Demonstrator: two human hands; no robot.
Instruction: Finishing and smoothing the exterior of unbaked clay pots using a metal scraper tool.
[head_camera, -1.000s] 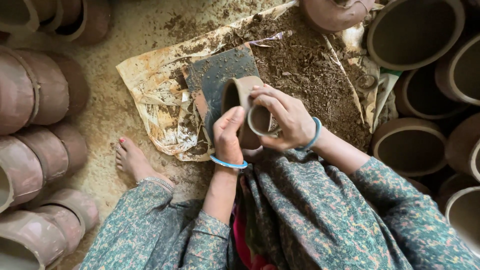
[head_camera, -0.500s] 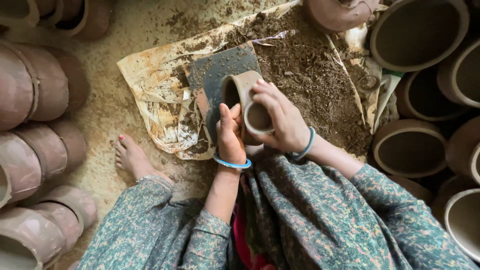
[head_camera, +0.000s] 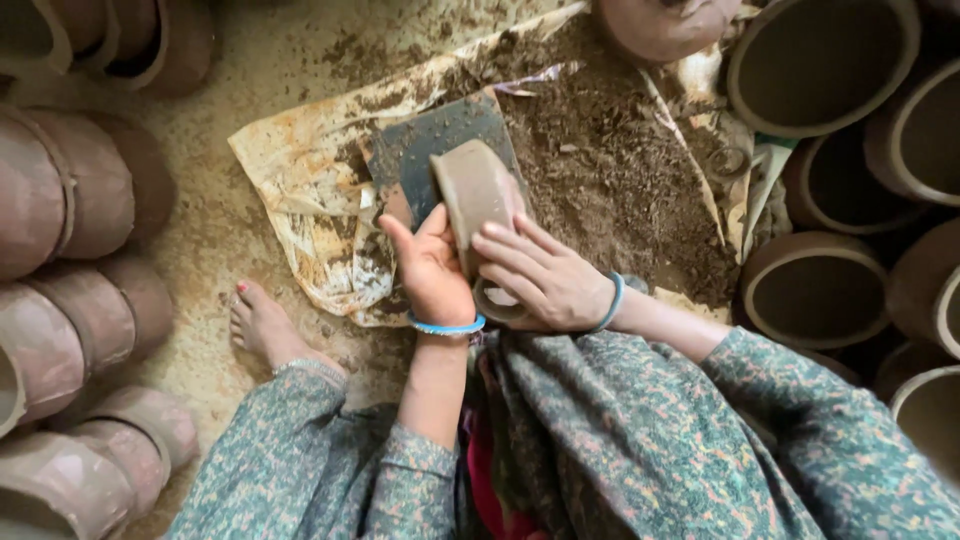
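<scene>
Brown clay pot (head_camera: 470, 195) — blue bangles (head_camera: 447, 326), green speckled floral sleeves (head_camera: 640, 440), dark slab (head_camera: 420, 150).

No labels, signs or screens show. The nearest thing to packaging is a flattened plastic sack (head_camera: 300, 210), pale yellow and stained with mud, spread on the sandy floor (head_camera: 200, 80) with loose dirt piled over its right part, its left edge crumpled.

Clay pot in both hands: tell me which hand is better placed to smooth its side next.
Probably the right hand: its fingers lie flat across the side of the clay pot, free to rub. The left hand cups the pot from the other side, steadying it.
</scene>
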